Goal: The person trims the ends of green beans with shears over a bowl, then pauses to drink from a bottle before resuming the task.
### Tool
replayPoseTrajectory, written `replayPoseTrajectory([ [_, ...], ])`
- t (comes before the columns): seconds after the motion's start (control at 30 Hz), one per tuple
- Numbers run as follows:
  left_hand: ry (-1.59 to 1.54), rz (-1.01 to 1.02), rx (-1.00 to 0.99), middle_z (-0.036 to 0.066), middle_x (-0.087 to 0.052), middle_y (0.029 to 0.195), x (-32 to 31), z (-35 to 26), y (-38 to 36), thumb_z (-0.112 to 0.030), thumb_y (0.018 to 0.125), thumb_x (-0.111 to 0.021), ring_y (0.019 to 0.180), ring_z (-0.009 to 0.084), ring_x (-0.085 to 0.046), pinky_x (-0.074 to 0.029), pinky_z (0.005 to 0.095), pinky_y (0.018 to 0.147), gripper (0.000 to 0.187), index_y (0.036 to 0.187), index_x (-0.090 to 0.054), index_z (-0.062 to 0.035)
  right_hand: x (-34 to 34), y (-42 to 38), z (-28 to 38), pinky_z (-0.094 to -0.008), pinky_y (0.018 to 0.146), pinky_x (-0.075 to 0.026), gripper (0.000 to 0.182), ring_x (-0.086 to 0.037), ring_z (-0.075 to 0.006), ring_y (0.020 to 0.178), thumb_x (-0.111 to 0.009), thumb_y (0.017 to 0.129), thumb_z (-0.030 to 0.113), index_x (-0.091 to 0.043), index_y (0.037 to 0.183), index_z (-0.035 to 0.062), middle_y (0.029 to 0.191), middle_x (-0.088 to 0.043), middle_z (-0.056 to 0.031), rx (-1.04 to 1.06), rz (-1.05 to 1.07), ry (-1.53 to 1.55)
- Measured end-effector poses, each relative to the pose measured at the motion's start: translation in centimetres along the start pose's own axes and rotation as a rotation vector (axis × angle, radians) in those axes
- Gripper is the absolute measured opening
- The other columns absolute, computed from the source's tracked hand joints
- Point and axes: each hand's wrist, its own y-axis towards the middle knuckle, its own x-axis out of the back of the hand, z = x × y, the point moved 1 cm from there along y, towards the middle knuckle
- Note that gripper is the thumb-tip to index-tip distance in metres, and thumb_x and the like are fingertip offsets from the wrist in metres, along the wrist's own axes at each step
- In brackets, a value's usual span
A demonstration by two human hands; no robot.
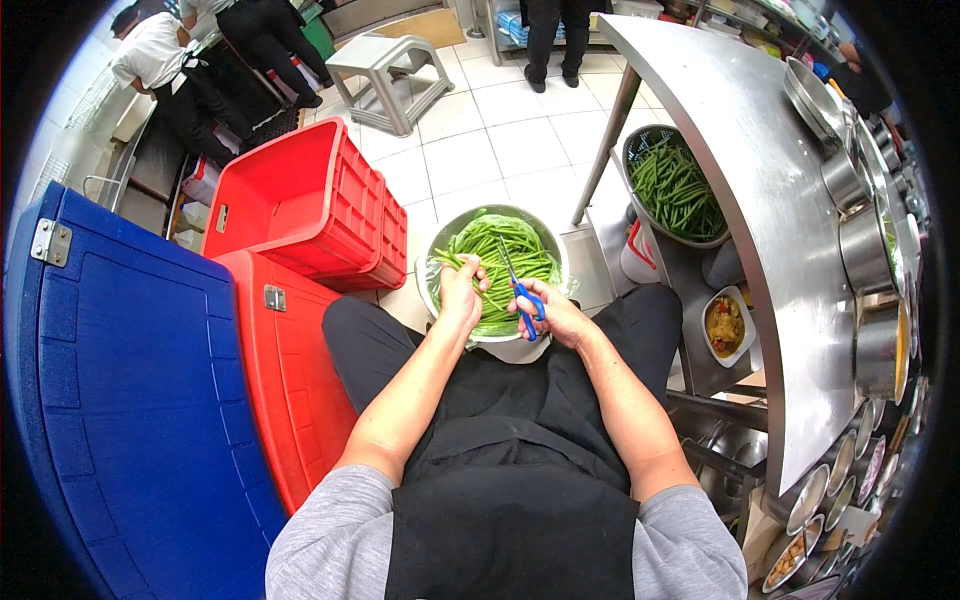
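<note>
You have the scissors (529,303) in your right hand (556,314), near the lower right part of the bowl (541,222) at the centre of the frame. They have slim grey metal blades and bright blue handle loops; the blades point up the frame, leaning slightly left, so the long axis runs from the handles at lower right to the tips at upper left, over the green beans (503,238). Your right grip is closed round the handles, with fingers at the loops; how far apart the blades stand you cannot tell at this size. Your left hand (463,287) is just left of the blades, its grip closed on a small bunch of the beans, with ends sticking out past the fingers toward the upper left. The beans are long, thin and fresh green, heaped at mixed angles in the bowl, with thin plastic (567,285) showing by the right rim. More beans fill a basket (626,150) at upper right, below the metal desk (741,130), and a red crate (280,195) sits at upper left of the bowl.
</note>
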Motion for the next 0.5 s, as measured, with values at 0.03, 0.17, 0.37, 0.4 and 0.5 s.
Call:
replayPoseTrajectory([
  [0.03,0.004,-0.006,-0.001,0.002,-0.049,0.078,0.0,0.0,0.0,-0.003,0.094,-0.055,0.060,0.0109,-0.049,-0.040,0.0243,0.043,0.009,0.098,-0.048,-0.0062,-0.1,0.0,0.0,-0.0284,0.062,-0.054,0.060,-0.062,-0.0144,0.069,-0.073,0.087,0.032,-0.044,0.134,0.0068,0.100,-0.063,-0.0054,0.002,-0.013,-0.023],
  [0.17,0.183,-0.087,-0.043,0.002,-0.050,0.075,1.2,0.8,1.5,-0.010,0.097,-0.053,0.057,0.0112,-0.050,-0.039,0.0254,0.041,0.004,0.097,-0.049,-0.0073,0.3,0.3,-0.6,-0.0278,0.059,-0.053,0.061,-0.062,-0.0140,0.067,-0.074,0.087,0.029,-0.044,0.134,0.0054,0.097,-0.063,-0.0048,-0.003,-0.061,-0.117],
  [0.37,1.170,0.048,-0.169,0.012,-0.061,0.074,2.3,3.9,5.1,-0.019,0.093,-0.059,0.073,0.0265,-0.065,-0.052,0.0399,0.060,0.020,0.104,-0.055,-0.0025,1.1,0.6,-0.8,-0.0265,0.054,-0.052,0.057,-0.062,-0.0128,0.063,-0.074,0.088,0.031,-0.046,0.131,0.0076,0.098,-0.063,-0.0039,-0.009,-0.185,-0.031],
  [0.4,1.486,0.141,-0.427,0.017,-0.065,0.081,1.4,3.6,4.8,-0.020,0.091,-0.062,0.080,0.0338,-0.067,-0.055,0.0446,0.071,0.025,0.105,-0.056,-0.0003,1.2,0.7,-0.8,-0.0265,0.054,-0.052,0.057,-0.062,-0.0129,0.063,-0.074,0.088,0.031,-0.045,0.132,0.0076,0.098,-0.063,-0.0044,-0.004,-0.211,-0.044],
  [0.5,1.636,0.144,-0.355,0.023,-0.065,0.099,0.4,3.8,4.3,-0.021,0.086,-0.066,0.097,0.0405,-0.063,-0.050,0.0488,0.085,0.032,0.107,-0.058,0.0020,1.6,0.7,-0.8,-0.0267,0.054,-0.052,0.058,-0.062,-0.0131,0.063,-0.073,0.088,0.032,-0.045,0.132,0.0076,0.099,-0.062,-0.0054,0.009,-0.240,-0.051],
])
